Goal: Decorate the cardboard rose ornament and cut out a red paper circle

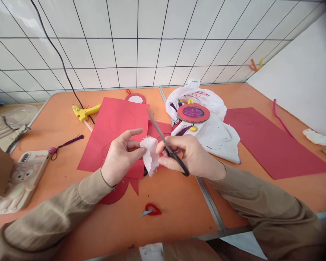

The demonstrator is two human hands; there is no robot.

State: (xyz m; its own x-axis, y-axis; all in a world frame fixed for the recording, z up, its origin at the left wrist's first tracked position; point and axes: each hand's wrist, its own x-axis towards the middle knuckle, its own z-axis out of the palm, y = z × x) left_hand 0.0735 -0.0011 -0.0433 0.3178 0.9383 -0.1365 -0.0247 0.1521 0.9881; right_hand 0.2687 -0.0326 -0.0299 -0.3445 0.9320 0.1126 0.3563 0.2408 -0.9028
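Scissors (167, 146) sit in the right hand (188, 156), whose fingers are curled through the black handles, the blades running up and left above the bench (179, 203). That hand's fingertips also pinch the right edge of a small white scrap (150, 154), cloth or tissue, I cannot tell which. The left hand (121, 156) is half open: thumb and forefinger nip the scrap's left side while the other fingers spread loosely upward. The scrap hangs between the two hands, just above a red paper sheet (114, 127) on the bench. Whether the blades are parted or closed is hard to make out, since they blur together. The scissor handles are mostly hidden by the fingers. Both tan sleeves run out of view at the lower edge. A phone (24, 177) at the far left is partly cut off, and a brown object covers its upper corner.
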